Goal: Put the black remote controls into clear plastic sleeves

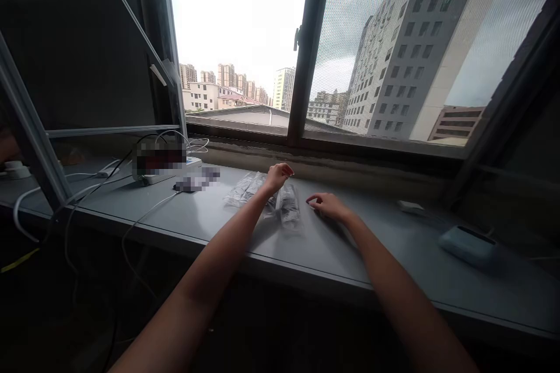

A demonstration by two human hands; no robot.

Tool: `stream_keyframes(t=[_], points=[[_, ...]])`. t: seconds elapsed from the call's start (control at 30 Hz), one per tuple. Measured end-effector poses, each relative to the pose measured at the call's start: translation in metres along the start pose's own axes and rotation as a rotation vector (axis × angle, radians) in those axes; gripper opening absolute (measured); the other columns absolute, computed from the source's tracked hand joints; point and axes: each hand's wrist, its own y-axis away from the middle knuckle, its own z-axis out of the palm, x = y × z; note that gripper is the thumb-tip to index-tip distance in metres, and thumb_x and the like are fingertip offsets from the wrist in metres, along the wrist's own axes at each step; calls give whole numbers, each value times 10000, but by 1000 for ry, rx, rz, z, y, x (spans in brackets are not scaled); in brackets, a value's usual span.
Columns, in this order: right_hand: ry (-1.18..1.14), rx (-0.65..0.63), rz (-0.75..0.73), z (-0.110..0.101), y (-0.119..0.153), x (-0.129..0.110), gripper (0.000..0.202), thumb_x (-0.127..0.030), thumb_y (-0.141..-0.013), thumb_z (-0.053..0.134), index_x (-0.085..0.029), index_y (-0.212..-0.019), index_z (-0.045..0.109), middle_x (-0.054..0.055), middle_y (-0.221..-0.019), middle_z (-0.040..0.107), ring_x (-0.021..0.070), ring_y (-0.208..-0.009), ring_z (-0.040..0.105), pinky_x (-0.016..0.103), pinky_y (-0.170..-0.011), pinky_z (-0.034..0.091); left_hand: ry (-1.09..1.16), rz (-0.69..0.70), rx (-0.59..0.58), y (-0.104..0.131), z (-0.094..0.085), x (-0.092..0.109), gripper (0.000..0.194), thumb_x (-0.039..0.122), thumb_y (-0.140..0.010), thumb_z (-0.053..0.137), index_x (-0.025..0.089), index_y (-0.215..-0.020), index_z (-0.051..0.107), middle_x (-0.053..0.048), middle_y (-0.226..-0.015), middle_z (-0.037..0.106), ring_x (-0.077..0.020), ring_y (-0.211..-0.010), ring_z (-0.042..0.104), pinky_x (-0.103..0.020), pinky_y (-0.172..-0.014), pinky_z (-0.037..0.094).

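Observation:
Above several clear plastic packets, my left hand point(279, 176) is raised, with its fingers loosely bent and nothing visible in them. One clear packet point(289, 210) with dark contents lies on the grey table just in front of that hand. More crinkled clear packets point(245, 187) are bunched to its left, partly hidden behind my left wrist and forearm. To the right of the packets, my right hand point(329, 206) hovers low over the tabletop. Its thumb and index finger are apart, and it holds nothing.
A blurred-out phone-like thing point(195, 180) with a white cable lies to the left, near a power strip point(175, 170). A light-blue box point(467, 245) and a small white item point(410, 207) sit at the right. A metal frame point(32, 122) stands at the left; a window is behind.

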Motion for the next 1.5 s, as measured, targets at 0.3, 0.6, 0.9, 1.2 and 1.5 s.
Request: stream_keyframes(t=[0.3, 0.6, 0.9, 1.2, 1.5], points=[[-21, -4, -8, -2, 3, -2, 305, -270, -893, 542, -242, -1137, 721, 16, -840, 736, 154, -729, 638, 246, -711, 429, 13, 20, -37, 1, 1, -3, 261, -82, -692, 560, 122, -763, 707, -58, -793, 738, -151, -774, 706, -243, -740, 581], [-80, 145, -127, 7, -6, 6, 280, -196, -858, 544, -204, -1053, 745, 45, -955, 732, 170, -859, 645, 246, -799, 460, -26, 28, -55, -1, 1, -6, 278, -107, -655, 554, 126, -720, 693, -45, -764, 726, -150, -768, 698, -236, -729, 574], [-209, 114, -238, 5, -1, -3, 242, -215, -875, 560, -193, -1027, 747, 55, -1040, 733, 187, -923, 645, 260, -840, 465, -48, 2, 1, -2, 4, -7, 250, -89, -698, 585, 135, -732, 691, -52, -796, 731, -149, -768, 697, -226, -729, 565], [-119, 46, -255, 14, -10, 0, 335, -362, -952, 495, -204, -1131, 730, 83, -1189, 687, 257, -1146, 581, 343, -1007, 421, -89, 4, -8, -1, 3, -3, 281, -115, -654, 571, 137, -705, 683, -36, -755, 719, -150, -742, 697, -220, -714, 559], [50, 50, -128, 29, -18, 0, 425, -435, -995, 394, -259, -1270, 666, 61, -1428, 540, 287, -1348, 427, 426, -1097, 342, -166, 9, -64, 0, -2, 1, 310, -126, -620, 565, 133, -723, 699, -47, -768, 722, -180, -793, 698, -244, -748, 545]])
